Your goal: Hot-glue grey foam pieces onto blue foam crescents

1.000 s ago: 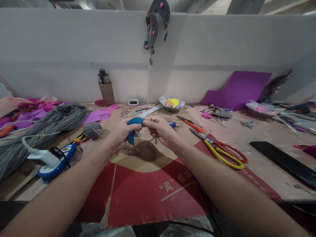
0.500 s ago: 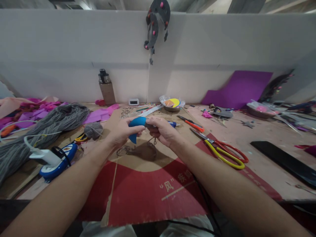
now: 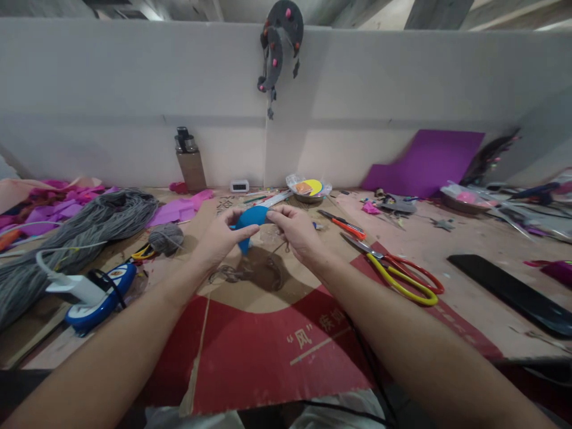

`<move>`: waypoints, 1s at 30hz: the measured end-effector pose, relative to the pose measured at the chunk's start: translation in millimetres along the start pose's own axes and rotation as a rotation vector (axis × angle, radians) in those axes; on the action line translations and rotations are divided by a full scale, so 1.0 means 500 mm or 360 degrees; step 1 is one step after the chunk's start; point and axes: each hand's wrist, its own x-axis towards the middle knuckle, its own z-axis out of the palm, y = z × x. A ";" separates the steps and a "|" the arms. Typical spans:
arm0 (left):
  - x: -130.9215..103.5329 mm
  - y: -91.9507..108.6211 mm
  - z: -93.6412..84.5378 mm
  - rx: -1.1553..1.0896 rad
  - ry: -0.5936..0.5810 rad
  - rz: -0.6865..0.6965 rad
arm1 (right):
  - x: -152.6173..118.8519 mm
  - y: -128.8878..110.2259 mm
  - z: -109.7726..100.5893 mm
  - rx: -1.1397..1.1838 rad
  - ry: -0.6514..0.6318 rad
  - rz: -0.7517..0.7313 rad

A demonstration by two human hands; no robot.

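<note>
A curved blue piece [image 3: 251, 223] is held above the cardboard [image 3: 263, 363] in the middle of the view. My left hand [image 3: 226, 237] pinches its left side, thumb across the front. At its right tip, my right hand [image 3: 295, 231] has thumb and fingers closed on the edge. A thin grey cord [image 3: 277, 247] hangs below my right fingers. More grey cord [image 3: 227, 273] lies on the cardboard under my hands, in shadow. What is behind the blue piece is hidden.
Right of my hands lie a red-handled cutter [image 3: 348, 229], red-and-yellow scissors [image 3: 402, 277] and a black phone-like slab [image 3: 509, 293]. At left are grey yarn [image 3: 111, 217], a yarn ball [image 3: 166, 238] and a blue power strip [image 3: 100, 298]. Behind stands a bowl [image 3: 309, 196].
The blue piece now shows more of its face and reaches further right to my right fingertips. The dark grey item near my right fingers is no longer visible. The whole view has shifted slightly.
</note>
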 end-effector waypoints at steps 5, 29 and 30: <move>0.008 0.003 -0.008 -0.0223 0.0206 -0.0247 | 0.013 0.002 -0.029 -0.0766 0.0364 -0.0689; 0.010 -0.008 0.001 -0.0929 0.0226 -0.0358 | -0.017 0.038 -0.002 -0.1369 -0.0236 -0.1221; 0.011 -0.009 0.001 -0.0934 0.0258 -0.0357 | -0.019 0.039 0.002 -0.1340 -0.0242 -0.1193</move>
